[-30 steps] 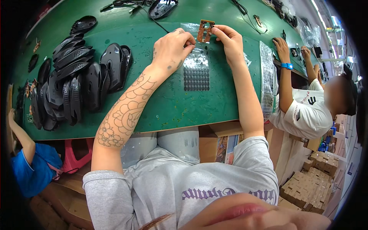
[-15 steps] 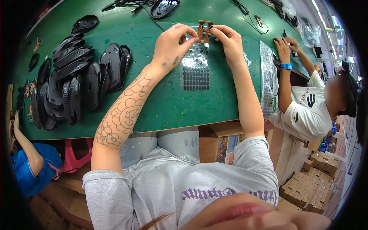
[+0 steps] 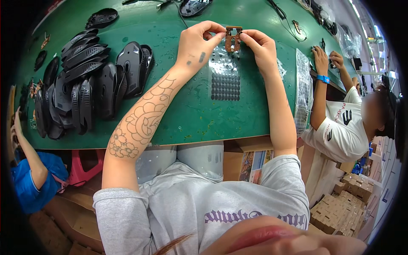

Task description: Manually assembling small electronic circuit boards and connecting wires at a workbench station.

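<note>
Between my two hands a small brown circuit board (image 3: 232, 43) is held up over the green table. My left hand (image 3: 196, 44) pinches its left edge between thumb and fingers. On the board's right edge, my right hand (image 3: 260, 47) has a similar pinch. Just below the board lies a clear sheet of small black round pads (image 3: 225, 87), its lower rows full and its upper part mostly bare film. Left of my left forearm, black computer mouse shells (image 3: 87, 59) are stacked and leaning on one another.
The green table (image 3: 187, 123) ends in front of my lap. More mouse shells (image 3: 194, 7) and cables (image 3: 278, 9) lie at the back. Plastic packaging (image 3: 302, 91) sits at the right, beside a co-worker's hands (image 3: 321, 61). Another person's arm (image 3: 26, 146) reaches in at the left.
The board has tilted and turned slightly in my fingers, and both hands still grip it. The whole view has shifted a little. The co-worker's hands have moved apart.
</note>
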`<state>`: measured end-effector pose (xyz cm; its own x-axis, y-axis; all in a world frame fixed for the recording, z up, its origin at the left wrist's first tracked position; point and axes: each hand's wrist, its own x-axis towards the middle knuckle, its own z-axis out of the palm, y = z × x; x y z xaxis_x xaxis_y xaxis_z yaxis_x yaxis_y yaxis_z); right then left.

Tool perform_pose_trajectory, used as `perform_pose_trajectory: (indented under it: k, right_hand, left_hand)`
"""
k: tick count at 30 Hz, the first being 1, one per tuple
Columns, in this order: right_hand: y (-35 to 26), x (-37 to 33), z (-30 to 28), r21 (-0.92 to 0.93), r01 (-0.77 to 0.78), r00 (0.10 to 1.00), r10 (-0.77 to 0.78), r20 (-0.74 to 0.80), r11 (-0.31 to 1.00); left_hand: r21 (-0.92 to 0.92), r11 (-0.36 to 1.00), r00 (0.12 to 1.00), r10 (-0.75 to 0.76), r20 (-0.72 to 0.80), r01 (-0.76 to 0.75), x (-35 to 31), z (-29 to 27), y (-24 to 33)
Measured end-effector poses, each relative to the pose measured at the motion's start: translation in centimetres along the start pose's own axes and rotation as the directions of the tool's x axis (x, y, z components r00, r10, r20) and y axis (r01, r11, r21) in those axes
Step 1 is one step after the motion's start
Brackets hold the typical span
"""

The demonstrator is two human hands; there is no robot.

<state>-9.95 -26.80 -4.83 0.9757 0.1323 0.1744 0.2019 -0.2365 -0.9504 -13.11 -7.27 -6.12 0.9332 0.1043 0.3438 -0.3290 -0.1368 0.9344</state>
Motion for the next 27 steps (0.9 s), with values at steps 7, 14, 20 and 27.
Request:
perform_pose_trajectory:
  k: [7,14,20,27]
  right_hand:
    - [-0.2,-0.1,0.1,-0.016,0.008,1.000,-0.008,-0.005,1.000]
    - [0.1,0.0,-0.1,-0.018,0.014,1.000,-0.014,-0.005,1.000]
    - [-0.1,-0.1,0.1,-0.004,0.038,0.999,-0.038,0.011,0.999]
    - [-0.1,-0.4,-0.3,-0.061,0.072,0.996,-0.069,0.055,0.996]
  left_hand:
    - [0.050,0.999,1.000,0.022,-0.007,-0.021,0.0,0.0,0.0]
    - [0.016,0.999,0.998,0.036,-0.042,-0.036,0.1,0.3,-0.5]
    - [0.036,0.999,1.000,0.012,-0.021,-0.012,0.0,0.0,-0.5]
    - [0.080,0.996,0.999,0.032,0.037,-0.034,0.0,0.2,-1.1]
